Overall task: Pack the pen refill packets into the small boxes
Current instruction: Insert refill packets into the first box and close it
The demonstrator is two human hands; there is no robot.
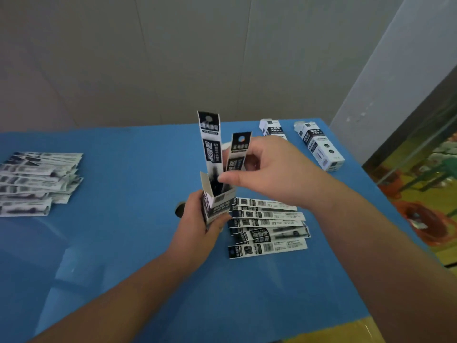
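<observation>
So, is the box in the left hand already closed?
No, the box gripped by the left hand has its top flap open, with two packets sticking out.

A blue table (111, 243) fills the lower view, its glossy top catching pale reflections. Behind the table rises a plain grey panelled wall (173, 58). Right of the table stands a white column (395, 70), with patterned floor (425, 194) below it

We have a single head-worn view, looking forward and down from close above the table (123, 169). Its near edge runs along the frame bottom, its far edge meets the wall. The wide lens seems to bend the far right corner.
</observation>
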